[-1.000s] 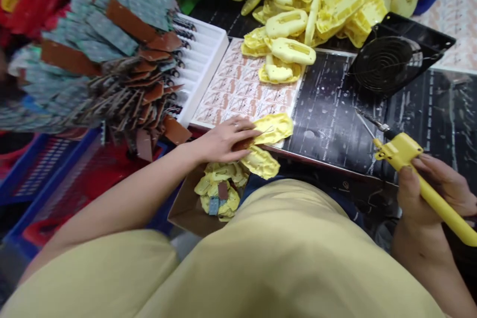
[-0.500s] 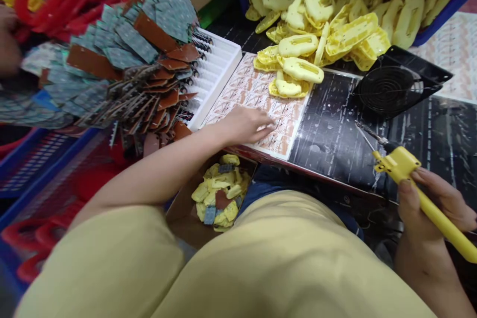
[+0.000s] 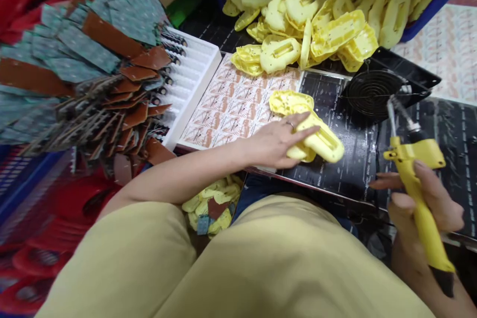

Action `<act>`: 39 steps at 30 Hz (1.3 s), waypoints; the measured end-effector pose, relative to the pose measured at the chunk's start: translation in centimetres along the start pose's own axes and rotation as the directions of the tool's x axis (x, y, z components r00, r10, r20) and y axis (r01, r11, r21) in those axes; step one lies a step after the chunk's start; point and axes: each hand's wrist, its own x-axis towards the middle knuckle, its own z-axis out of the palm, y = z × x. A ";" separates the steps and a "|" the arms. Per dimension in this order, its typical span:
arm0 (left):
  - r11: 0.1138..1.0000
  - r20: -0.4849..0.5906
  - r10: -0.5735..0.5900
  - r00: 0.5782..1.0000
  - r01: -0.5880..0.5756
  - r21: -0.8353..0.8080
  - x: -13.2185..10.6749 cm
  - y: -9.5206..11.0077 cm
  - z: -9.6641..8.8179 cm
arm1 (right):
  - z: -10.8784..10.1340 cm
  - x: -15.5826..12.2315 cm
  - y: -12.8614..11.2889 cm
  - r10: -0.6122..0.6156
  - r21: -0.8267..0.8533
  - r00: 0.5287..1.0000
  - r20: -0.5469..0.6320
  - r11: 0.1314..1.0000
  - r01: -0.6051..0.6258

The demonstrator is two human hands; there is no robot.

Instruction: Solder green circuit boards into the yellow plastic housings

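Near the front of the work surface, my left hand lies palm down on a few yellow plastic shells. Its fingers are stretched out and spread across them; the underside of the hand is hidden. One shell lies open side up just beyond the fingers. At the right, my right hand is wrapped around the handle of a yellow soldering gun. The gun's metal tip and thin guide tube point up and away, towards a black fan.
A blue bin of yellow shells stands at the back, with more shells spilling before it. To the left, stacked circuit boards rest by a white foam tray. Red ring-shaped parts fill a crate; a box of yellow pieces sits below.
My left hand has moved right, and several shells have shifted from the pile's front towards me. My right hand has tilted the soldering gun more upright. The view has turned slightly.
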 end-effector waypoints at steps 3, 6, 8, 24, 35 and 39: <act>0.989 -0.058 0.142 0.988 -0.144 -0.026 -1.0 1.9 1.4 | 1.8 2.2 -1.9 -0.205 0.093 0.959 0.197 0.977 0.190; 0.983 -0.100 0.176 0.979 -0.180 -0.030 -0.6 2.2 2.3 | 4.2 3.5 -3.4 -0.276 0.124 0.920 0.279 0.960 0.250; 0.979 -0.100 0.198 0.975 -0.201 -0.025 -0.5 1.8 2.2 | 5.3 3.5 -3.7 -0.277 0.080 0.921 0.275 0.961 0.265; 0.989 -0.016 -0.031 0.999 0.033 0.144 2.7 -0.7 -1.1 | 4.4 -0.2 -3.1 -0.061 -0.108 0.998 0.024 0.992 0.063; 0.856 -0.177 0.265 0.948 -0.146 0.496 3.4 5.1 2.0 | 1.1 0.5 2.3 -0.312 -0.034 0.877 0.364 0.937 0.348; 0.894 -0.212 0.217 0.953 -0.107 0.436 2.2 7.1 4.0 | 1.0 0.8 1.7 -0.341 -0.017 0.858 0.384 0.927 0.376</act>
